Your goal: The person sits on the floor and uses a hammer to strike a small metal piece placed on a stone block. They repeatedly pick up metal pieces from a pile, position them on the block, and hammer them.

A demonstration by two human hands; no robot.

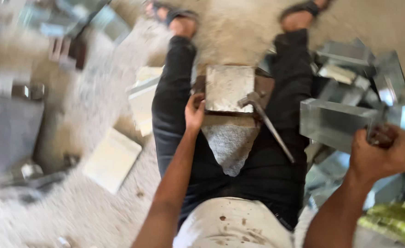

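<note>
Grey gravel floor (87, 202), person seated, legs apart. Sheet-metal box pile (359, 59) at right; right hand (377, 154) closed around edge of open metal box (333, 121), lifted off pile. Flat metal plate (229, 87) on block (230, 140) between knees, left hand (194, 112) pinching its left edge. Hammer (264, 121) leaning against plate's right edge. Risk: sharp sheet edges may cut bare palms; hammer may slide off onto thigh.

Sheet-metal box (333, 123): bright, smooth, semi-glossy. Plate (229, 88): dull grey metal, scuffed. Hammer (263, 120): matt steel. Floor (96, 202): rough, gritty concrete. Trousers (175, 96): dark matt cloth.
</note>
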